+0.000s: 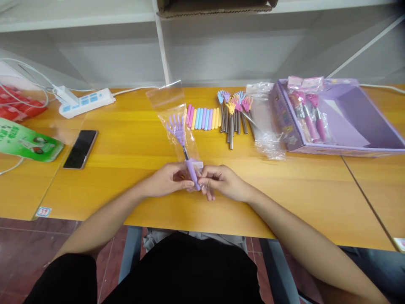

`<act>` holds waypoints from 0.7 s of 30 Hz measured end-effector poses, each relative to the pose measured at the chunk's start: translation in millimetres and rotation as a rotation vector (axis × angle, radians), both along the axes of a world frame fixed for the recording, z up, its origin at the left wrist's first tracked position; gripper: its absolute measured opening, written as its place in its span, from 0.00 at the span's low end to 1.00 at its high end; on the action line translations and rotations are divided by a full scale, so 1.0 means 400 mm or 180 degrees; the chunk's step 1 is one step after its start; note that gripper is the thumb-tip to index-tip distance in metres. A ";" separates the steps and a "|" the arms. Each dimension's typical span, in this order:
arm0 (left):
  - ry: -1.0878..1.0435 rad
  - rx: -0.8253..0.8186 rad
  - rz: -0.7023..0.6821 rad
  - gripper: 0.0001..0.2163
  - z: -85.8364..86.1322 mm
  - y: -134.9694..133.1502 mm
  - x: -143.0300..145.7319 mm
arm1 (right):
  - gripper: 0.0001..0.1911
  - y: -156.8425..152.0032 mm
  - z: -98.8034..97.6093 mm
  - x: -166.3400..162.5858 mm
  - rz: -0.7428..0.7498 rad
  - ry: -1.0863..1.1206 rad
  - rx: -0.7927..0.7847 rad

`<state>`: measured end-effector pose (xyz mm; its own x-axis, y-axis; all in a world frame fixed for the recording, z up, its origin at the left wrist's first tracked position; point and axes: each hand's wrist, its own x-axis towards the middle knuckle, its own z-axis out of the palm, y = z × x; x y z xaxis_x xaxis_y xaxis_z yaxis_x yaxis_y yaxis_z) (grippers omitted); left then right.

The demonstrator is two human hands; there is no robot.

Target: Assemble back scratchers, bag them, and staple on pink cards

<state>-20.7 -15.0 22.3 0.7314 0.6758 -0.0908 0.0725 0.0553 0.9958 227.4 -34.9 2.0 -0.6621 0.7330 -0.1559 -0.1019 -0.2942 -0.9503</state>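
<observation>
A purple back scratcher (190,169) with a hand-shaped head lies inside a clear plastic bag (164,100), its head pointing away from me. My left hand (169,179) grips the bagged handle from the left, thumb over its lower end. From the right, my right hand (223,182) pinches the bag close to the handle's bottom. Beyond them lies a row of coloured handle tubes (204,118) in pink, yellow, blue and purple. To its right is a pile of metal scratcher rods (231,126) with coloured hand-shaped heads.
Clear plastic bags (268,131) lie beside a purple box (348,147) holding several bagged pink scratchers (311,118). On the left are a phone (81,149), a green packet (31,141) and a white power strip (90,102). Shelf panels (234,55) stand behind the table.
</observation>
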 end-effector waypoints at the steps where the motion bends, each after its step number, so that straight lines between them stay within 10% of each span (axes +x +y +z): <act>1: 0.0115 0.0173 0.0031 0.15 0.007 0.004 -0.010 | 0.20 -0.002 0.005 0.004 0.0158 -0.0081 0.0019; 8: -0.0860 0.0233 0.2004 0.17 -0.001 0.057 -0.044 | 0.16 -0.045 0.020 -0.014 0.1544 -0.0336 0.0066; 13: -0.0590 -0.0020 0.2005 0.08 -0.009 0.063 -0.028 | 0.20 -0.047 0.004 -0.014 0.1829 -0.0548 -0.0115; 16: -0.0382 -0.0099 0.1780 0.13 -0.018 0.045 -0.008 | 0.22 -0.010 -0.006 0.014 0.1070 -0.0765 0.0317; 21: -0.0123 -0.0301 0.1165 0.19 -0.041 -0.007 0.031 | 0.14 0.060 -0.035 0.034 -0.1194 -0.1915 0.2542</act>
